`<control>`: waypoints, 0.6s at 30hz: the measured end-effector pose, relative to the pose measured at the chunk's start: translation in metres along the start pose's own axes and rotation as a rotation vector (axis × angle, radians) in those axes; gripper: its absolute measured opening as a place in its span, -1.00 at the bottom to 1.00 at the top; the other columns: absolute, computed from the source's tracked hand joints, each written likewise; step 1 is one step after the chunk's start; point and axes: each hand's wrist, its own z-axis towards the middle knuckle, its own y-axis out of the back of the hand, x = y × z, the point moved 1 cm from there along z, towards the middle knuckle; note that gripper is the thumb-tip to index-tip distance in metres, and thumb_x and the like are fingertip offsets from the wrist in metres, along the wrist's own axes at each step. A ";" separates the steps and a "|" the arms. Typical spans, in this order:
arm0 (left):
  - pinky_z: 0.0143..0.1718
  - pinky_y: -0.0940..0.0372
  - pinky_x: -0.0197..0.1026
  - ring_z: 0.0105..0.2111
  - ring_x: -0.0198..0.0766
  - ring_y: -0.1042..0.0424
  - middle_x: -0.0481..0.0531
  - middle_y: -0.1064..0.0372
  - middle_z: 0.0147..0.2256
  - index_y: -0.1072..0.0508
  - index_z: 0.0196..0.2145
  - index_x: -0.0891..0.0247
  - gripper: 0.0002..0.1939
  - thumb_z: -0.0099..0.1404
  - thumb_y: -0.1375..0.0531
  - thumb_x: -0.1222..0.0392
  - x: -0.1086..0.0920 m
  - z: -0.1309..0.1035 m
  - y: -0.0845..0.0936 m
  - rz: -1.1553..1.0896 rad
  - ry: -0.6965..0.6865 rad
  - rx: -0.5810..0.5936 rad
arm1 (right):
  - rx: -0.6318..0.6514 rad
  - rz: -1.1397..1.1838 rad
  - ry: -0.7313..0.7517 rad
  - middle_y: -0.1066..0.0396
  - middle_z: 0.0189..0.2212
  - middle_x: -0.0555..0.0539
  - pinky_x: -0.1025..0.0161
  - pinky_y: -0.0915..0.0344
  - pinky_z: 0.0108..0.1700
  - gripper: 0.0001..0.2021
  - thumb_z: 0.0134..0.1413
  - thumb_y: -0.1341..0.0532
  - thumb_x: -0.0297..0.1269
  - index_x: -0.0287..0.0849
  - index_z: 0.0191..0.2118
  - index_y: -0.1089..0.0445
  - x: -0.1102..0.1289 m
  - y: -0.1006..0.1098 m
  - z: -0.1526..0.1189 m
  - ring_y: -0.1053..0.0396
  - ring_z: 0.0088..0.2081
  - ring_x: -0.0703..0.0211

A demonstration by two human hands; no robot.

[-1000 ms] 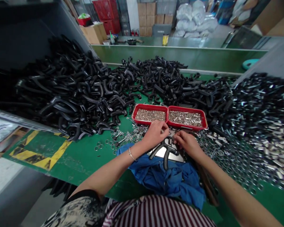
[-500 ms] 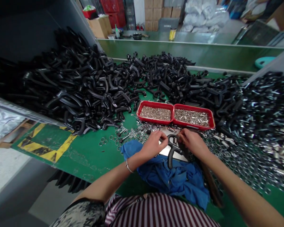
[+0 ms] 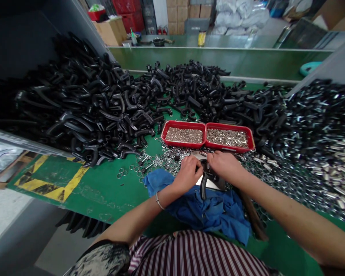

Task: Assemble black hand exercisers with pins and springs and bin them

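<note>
A black curved handle piece [image 3: 203, 188] lies on a pale metal plate [image 3: 196, 180], both over a crumpled blue cloth [image 3: 209, 214]. My left hand [image 3: 189, 172] is closed at the left side of the handle piece, thumb and fingertips together. Whatever is in its pinch is too small to make out. From the right, my right hand [image 3: 224, 164] reaches over the upper part of the handle piece with its fingers closed. These fingers hide what they grip. A small coiled metal part [image 3: 208, 165] shows between the hands.
Two red trays [image 3: 205, 134] of small metal pins stand just beyond my hands. Heaps of black handles [image 3: 103, 103] fill the left and back. Loose metal rings [image 3: 158, 163] lie left of the plate; silvery sleeves [image 3: 333, 165] and more rings cover the right. A dark bar [image 3: 254, 218] lies beside the cloth.
My right hand has moved left, over the upper part of the handle piece, covering more of it. My left hand stays beside it. The whole view has shifted slightly.
</note>
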 end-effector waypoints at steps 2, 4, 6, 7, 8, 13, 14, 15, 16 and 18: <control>0.02 -0.20 -0.05 -0.11 -0.13 -0.30 0.06 -0.34 -0.22 -0.34 -0.30 0.23 -0.93 0.38 -0.09 0.26 -0.001 -0.002 0.001 0.031 -0.006 -0.001 | 0.010 0.017 0.005 -0.53 -0.27 -0.35 0.15 -0.27 -0.31 -0.78 0.21 -0.04 -0.54 -0.34 -0.16 -0.42 0.003 0.001 0.008 -0.47 -0.21 -0.13; 0.01 -0.20 -0.05 -0.11 -0.12 -0.29 0.08 -0.34 -0.21 -0.35 -0.28 0.25 -0.93 0.38 -0.09 0.25 -0.003 -0.003 0.002 0.086 -0.030 -0.006 | 0.023 0.036 -0.001 -0.54 -0.29 -0.33 0.14 -0.28 -0.30 -0.78 0.21 -0.05 -0.54 -0.32 -0.19 -0.44 0.003 0.002 0.016 -0.49 -0.23 -0.12; 0.00 -0.19 -0.05 -0.09 -0.09 -0.29 0.11 -0.35 -0.18 -0.37 -0.24 0.28 -0.90 0.40 -0.08 0.23 -0.006 0.000 0.004 0.162 -0.094 0.021 | 0.035 0.055 -0.020 -0.55 -0.32 -0.30 0.17 -0.29 -0.29 -0.83 0.24 -0.08 -0.48 -0.29 -0.20 -0.43 -0.002 0.002 0.019 -0.51 -0.24 -0.09; 0.00 -0.18 -0.04 -0.09 -0.08 -0.29 0.14 -0.35 -0.17 -0.38 -0.23 0.30 -0.87 0.41 -0.06 0.23 -0.007 0.002 0.006 0.211 -0.139 0.054 | 0.041 0.064 -0.037 -0.55 -0.34 -0.27 0.19 -0.29 -0.31 -0.85 0.26 -0.10 -0.42 -0.27 -0.20 -0.43 -0.006 0.001 0.017 -0.52 -0.26 -0.07; -0.01 -0.17 -0.03 -0.08 -0.06 -0.29 0.16 -0.35 -0.17 -0.39 -0.21 0.32 -0.83 0.43 -0.03 0.23 -0.009 0.004 0.008 0.263 -0.188 0.097 | 0.048 0.071 -0.058 -0.55 -0.35 -0.25 0.21 -0.28 -0.33 -0.86 0.28 -0.11 -0.36 -0.25 -0.19 -0.41 -0.011 0.000 0.013 -0.52 -0.28 -0.05; 0.01 -0.14 0.05 -0.08 -0.03 -0.31 0.18 -0.39 -0.15 -0.45 -0.18 0.30 -0.76 0.45 0.01 0.23 -0.023 -0.001 0.014 0.428 -0.331 0.290 | 0.054 0.027 -0.295 -0.52 -0.36 -0.27 0.23 -0.23 -0.43 -0.76 0.35 -0.07 -0.18 -0.27 -0.10 -0.31 -0.024 -0.015 -0.043 -0.53 -0.32 -0.09; 0.01 -0.14 0.08 -0.06 0.00 -0.30 0.20 -0.39 -0.14 -0.45 -0.17 0.30 -0.75 0.45 -0.02 0.17 -0.028 -0.005 0.013 0.441 -0.301 0.285 | 0.035 0.003 -0.350 -0.52 -0.33 -0.29 0.22 -0.23 -0.44 -0.74 0.35 -0.06 -0.18 -0.28 -0.05 -0.28 -0.023 -0.019 -0.056 -0.52 -0.30 -0.11; 0.01 -0.15 0.10 -0.04 0.04 -0.28 0.24 -0.39 -0.11 -0.46 -0.14 0.33 -0.72 0.44 -0.04 0.10 -0.034 -0.010 0.010 0.453 -0.253 0.265 | 0.010 -0.017 -0.395 -0.51 -0.30 -0.30 0.21 -0.23 -0.44 -0.72 0.35 -0.07 -0.17 -0.28 0.00 -0.25 -0.021 -0.023 -0.068 -0.52 -0.27 -0.13; 0.00 -0.16 0.12 -0.01 0.09 -0.27 0.28 -0.37 -0.08 -0.45 -0.11 0.36 -0.67 0.42 -0.07 0.04 -0.040 -0.015 0.007 0.461 -0.198 0.238 | -0.015 -0.030 -0.427 -0.50 -0.26 -0.31 0.21 -0.23 -0.44 -0.69 0.34 -0.08 -0.16 -0.28 0.03 -0.22 -0.018 -0.027 -0.078 -0.51 -0.24 -0.14; 0.00 -0.19 0.12 0.03 0.14 -0.23 0.35 -0.33 -0.02 -0.43 -0.03 0.46 -0.61 0.38 -0.11 0.05 -0.049 -0.022 -0.001 0.464 -0.109 0.194 | -0.049 -0.031 -0.471 -0.48 -0.20 -0.33 0.21 -0.22 -0.45 -0.68 0.31 -0.10 -0.14 -0.27 0.03 -0.20 -0.014 -0.033 -0.090 -0.49 -0.19 -0.14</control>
